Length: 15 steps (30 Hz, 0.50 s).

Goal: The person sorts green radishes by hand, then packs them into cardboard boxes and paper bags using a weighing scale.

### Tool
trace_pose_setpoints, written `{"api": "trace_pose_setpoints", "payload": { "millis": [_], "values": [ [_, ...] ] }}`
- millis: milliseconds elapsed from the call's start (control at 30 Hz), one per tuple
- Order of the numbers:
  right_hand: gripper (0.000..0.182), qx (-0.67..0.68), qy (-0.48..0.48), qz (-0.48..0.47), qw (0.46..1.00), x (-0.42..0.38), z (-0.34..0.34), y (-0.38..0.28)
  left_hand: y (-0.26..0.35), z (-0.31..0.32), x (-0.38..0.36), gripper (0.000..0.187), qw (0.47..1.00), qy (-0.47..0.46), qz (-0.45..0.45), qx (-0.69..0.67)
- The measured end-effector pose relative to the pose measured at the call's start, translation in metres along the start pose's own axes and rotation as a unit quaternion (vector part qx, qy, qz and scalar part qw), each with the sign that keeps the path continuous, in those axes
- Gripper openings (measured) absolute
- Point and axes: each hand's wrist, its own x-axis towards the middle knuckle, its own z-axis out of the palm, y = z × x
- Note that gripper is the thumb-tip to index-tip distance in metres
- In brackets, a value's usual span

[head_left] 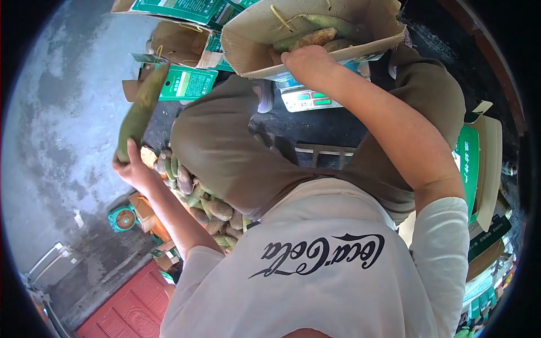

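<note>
from where i stand, taking twelve as straight ahead of the seated person, the left hand (pixel 134 168) is out at ten o'clock, closed around the near end of a long green gourd (pixel 138 112). the thumb lies along its skin, and the gourd's far end tilts up and away, towards some green-printed cartons (pixel 187 83) at eleven.

at twelve, an open cardboard carton (pixel 256 53) with yellow cord handles sits above a digital scale (pixel 311 99) with green readouts, which shows below its near side. the right hand (pixel 313 63) reaches over the carton's near edge, beside a brown-patched gourd (pixel 316 38). its fingertips are partly hidden, so i cannot tell whether they are pinching anything. more green gourds (pixel 336 23) lie in the carton, behind the patched one.

close by the person's left leg, at ten o'clock, a heap of gourds (pixel 220 209) spreads over the floor, green and brownish ones mixed together. farther out, between nine and ten, a small teal fan (pixel 122 218) stands next to a cardboard box (pixel 143 210), and a red panelled door (pixel 132 304) shows near nine. at two o'clock, another green carton (pixel 466 169) stands open beside the person's right arm.
</note>
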Motion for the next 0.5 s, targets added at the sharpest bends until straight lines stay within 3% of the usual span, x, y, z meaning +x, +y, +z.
{"api": "trace_pose_setpoints", "payload": {
  "millis": [167,300,333,500],
  "values": [
    [0.021,-0.014,-0.036,0.028,0.999,0.0,-0.008,-0.006,0.028,0.085,-0.005,0.044,0.961,-0.173,-0.084,-0.201],
    [0.022,-0.044,-0.036,0.029,0.998,-0.001,-0.008,-0.011,0.047,0.148,-0.04,0.041,0.944,-0.29,-0.066,-0.146],
    [0.016,-0.057,0.032,0.009,0.998,-0.002,0.003,-0.009,0.048,0.161,-0.049,0.04,0.936,-0.307,-0.07,-0.159],
    [0.022,-0.062,-0.028,0.02,0.997,-0.003,-0.009,-0.013,0.053,0.205,-0.076,0.049,0.884,-0.388,-0.156,-0.211]
  ]
}}
